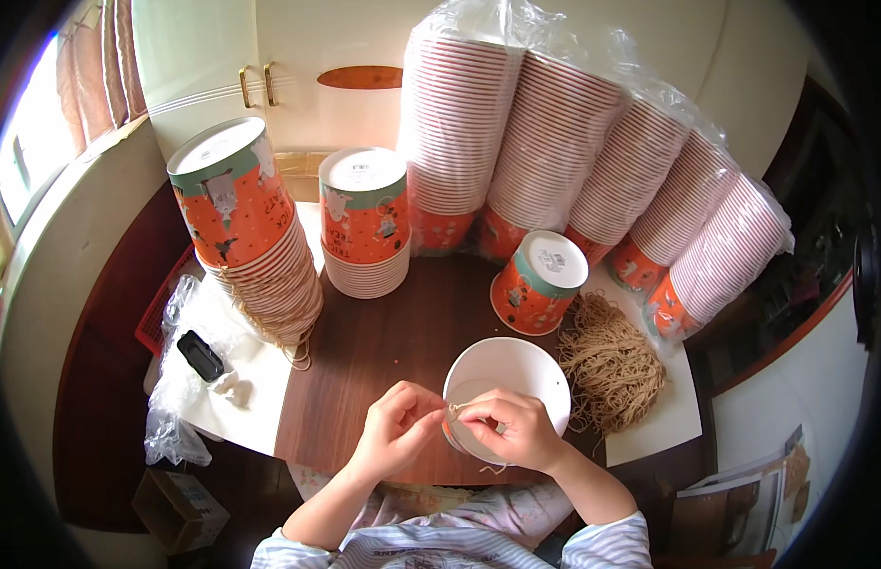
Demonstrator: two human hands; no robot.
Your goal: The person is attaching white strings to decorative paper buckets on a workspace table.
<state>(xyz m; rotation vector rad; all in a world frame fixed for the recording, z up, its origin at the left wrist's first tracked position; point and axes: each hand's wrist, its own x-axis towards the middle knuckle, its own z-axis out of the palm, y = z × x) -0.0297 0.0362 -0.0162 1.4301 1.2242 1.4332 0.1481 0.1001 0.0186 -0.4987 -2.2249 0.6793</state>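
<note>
My left hand point(399, 431) and my right hand point(507, 429) meet at the near rim of an open paper bucket point(507, 358), white inside, standing upright at the table's front. Between the pinched fingertips of both hands runs a thin piece of beige string point(455, 409). A loose string end point(494, 468) hangs below the bucket's near side. Right of the bucket lies a big tangled heap of the same string point(611, 365). Behind it stands an upside-down orange and green bucket point(540, 283). My right hand covers part of the open bucket.
Upside-down bucket stacks stand at the back left: a tall stack point(236, 209) draped with strings and a shorter stack point(364, 218). Several plastic-wrapped bucket stacks point(549, 142) line the back right. A black tray point(200, 356) lies on plastic at left; a cardboard box point(179, 510) sits below.
</note>
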